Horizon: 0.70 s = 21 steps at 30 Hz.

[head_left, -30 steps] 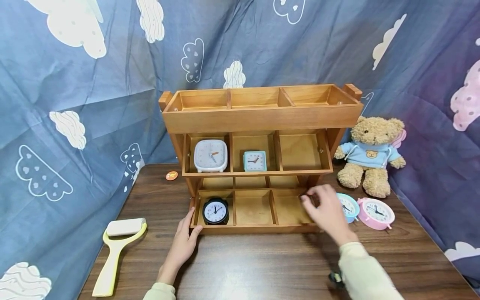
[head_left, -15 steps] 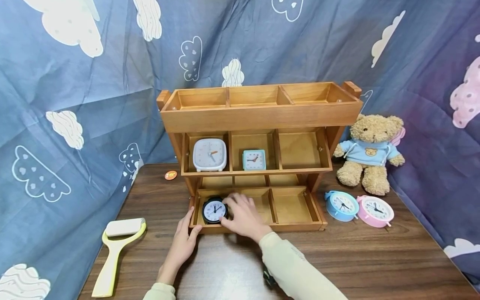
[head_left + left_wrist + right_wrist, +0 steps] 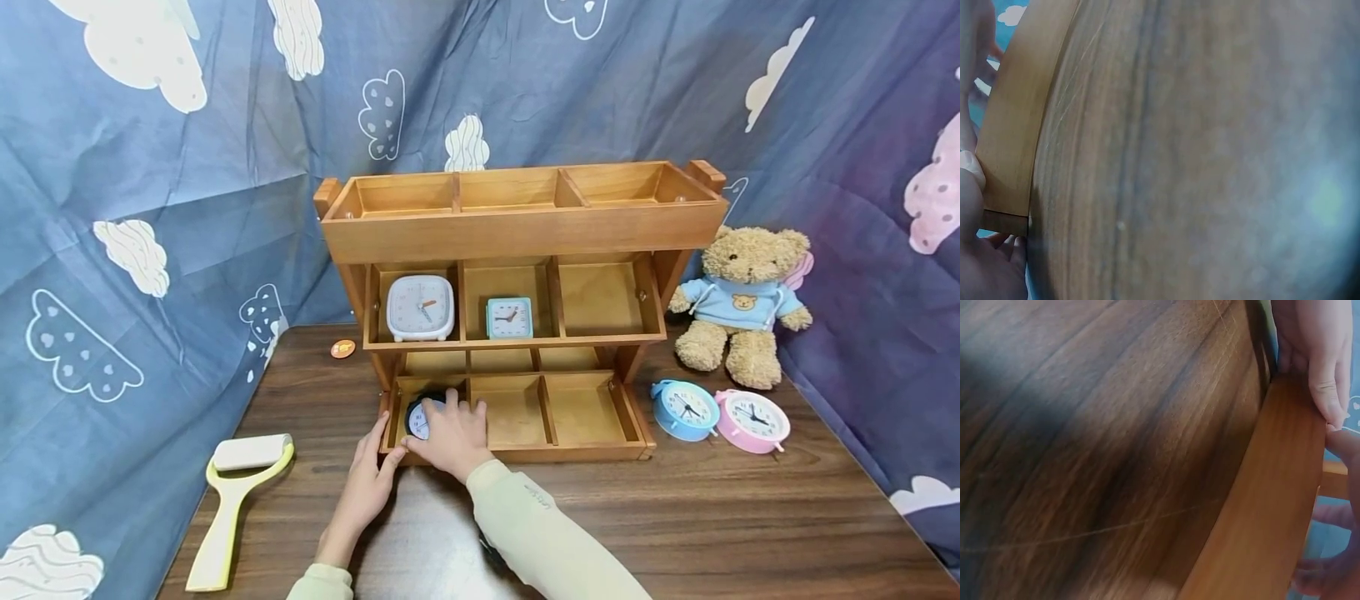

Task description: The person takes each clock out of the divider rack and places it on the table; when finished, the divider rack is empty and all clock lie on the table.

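Note:
A round black alarm clock [image 3: 417, 419] sits in the left compartment of the bottom tier of the wooden shelf [image 3: 525, 456]. My right hand [image 3: 452, 433] is over it, fingers spread across its face and right side, covering much of it. The right thumb lies at the front edge, close to the left thumb. At the shelf's lower left corner, my left hand [image 3: 367, 479] grips the wood, its thumb at the front board [image 3: 1016, 119] and its fingers along the side. A white clock [image 3: 421, 307] and a small teal clock [image 3: 509, 317] stand in the middle tier.
On the table [image 3: 720, 517], a blue alarm clock [image 3: 686, 411] and a pink one [image 3: 752, 422] lie right of the shelf. Behind them sits a teddy bear [image 3: 742, 304]. A yellow-handled lint roller [image 3: 225, 508] and an orange disc [image 3: 342, 348] lie to the left.
My right hand has moved left from the shelf's right end, near the blue clock, to over the black clock. The left hand stays at the corner.

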{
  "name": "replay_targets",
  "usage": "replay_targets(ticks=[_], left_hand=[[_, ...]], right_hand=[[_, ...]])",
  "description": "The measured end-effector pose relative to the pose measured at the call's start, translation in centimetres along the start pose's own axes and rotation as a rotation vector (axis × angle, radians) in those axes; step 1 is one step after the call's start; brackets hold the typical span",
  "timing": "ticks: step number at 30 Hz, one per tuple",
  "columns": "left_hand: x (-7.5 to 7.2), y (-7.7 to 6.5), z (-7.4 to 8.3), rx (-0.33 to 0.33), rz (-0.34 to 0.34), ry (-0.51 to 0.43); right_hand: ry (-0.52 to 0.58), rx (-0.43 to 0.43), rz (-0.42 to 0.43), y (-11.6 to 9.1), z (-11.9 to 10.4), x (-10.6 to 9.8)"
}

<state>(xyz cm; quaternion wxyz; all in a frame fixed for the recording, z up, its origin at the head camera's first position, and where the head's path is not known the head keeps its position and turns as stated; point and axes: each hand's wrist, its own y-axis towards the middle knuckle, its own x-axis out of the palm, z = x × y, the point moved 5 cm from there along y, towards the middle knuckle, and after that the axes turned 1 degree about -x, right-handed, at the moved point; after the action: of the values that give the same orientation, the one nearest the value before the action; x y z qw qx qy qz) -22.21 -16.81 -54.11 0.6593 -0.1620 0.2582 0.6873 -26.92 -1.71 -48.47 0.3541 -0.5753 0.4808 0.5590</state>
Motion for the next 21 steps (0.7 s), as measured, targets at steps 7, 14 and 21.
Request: replay_targets(ticks=[7, 14, 21], left_hand=[[-0.16, -0.1, -0.33, -0.019, -0.013, -0.002], [-0.31, -0.12, -0.26, -0.009, -0.003, 0.008], [-0.12, -0.16, 0.07, 0.025, 0.017, 0.02]], right_hand=[[0.04, 0.051, -0.005, 0.44, -0.46, 0.53], [0.122, 0.073, 0.087, 0.51, -0.56, 0.69], [0.163, 0.055, 0.201, 0.32, -0.38, -0.24]])
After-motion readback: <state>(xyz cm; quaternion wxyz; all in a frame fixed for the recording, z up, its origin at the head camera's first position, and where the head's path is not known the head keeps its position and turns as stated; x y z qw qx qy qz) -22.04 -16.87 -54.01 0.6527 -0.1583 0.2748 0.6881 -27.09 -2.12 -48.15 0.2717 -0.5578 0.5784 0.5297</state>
